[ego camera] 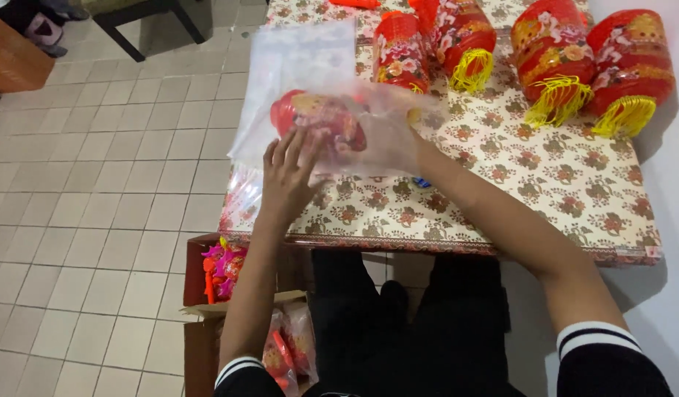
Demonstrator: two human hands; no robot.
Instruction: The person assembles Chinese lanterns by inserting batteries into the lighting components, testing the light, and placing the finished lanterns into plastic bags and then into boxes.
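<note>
Far left, down at floor level, a cardboard box (207, 294) sits against the table edge, stuffed with pink and orange plastic bits and a few bagged red pieces. Moving in, the left hand (286, 173) is up over the near edge of the table (501, 184), fingers spread and pressed flat against the outside of a clear plastic bag (302, 66), steadying it from below. Inside that bag sits a red lantern (321, 121) with gold floral print, held just above the patterned tablecloth. Now the right hand (387, 136): it's buried inside the bag mouth, seen only through the film. It looks closed around the lantern's end, though the plastic blurs the grip, so that's a cautious call.

Handling-wise, the lantern looks light and thin-walled, likely to crush if squeezed; best held at the stiffer end rim. The bag is limp, slick film, so a flat palm underneath suits it better than a pinch.

Further right, along the back of the table, more red lanterns (552, 51) lie in a row, their yellow tassels (552, 99) spilling forward, well apart from both hands.
</note>
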